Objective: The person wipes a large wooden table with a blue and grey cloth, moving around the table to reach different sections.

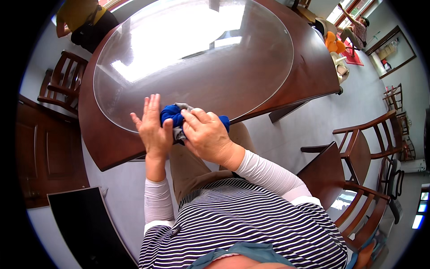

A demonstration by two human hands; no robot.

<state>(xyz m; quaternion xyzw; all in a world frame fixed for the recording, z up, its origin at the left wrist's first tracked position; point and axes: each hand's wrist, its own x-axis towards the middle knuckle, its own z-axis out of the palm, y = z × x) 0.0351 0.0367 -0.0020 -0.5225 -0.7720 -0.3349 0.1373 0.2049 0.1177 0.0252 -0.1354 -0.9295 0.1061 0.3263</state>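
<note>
The right hand (209, 136) hides much of the bunched blue and grey cloth (171, 114), which sits just off centre toward 11 o'clock; whether it touches the table (313, 67) cannot be told. That grip is closed over the cloth. The left hand (154, 132) has its grip open, fingers outstretched, at the cloth's 9 o'clock; contact is unclear. Glare (170, 36) washes out the glass disc (224, 85) toward 11 o'clock. At 10 o'clock a person in yellow (80, 15) is cut off; a wooden chair (358, 152) stands at 3 o'clock.
</note>
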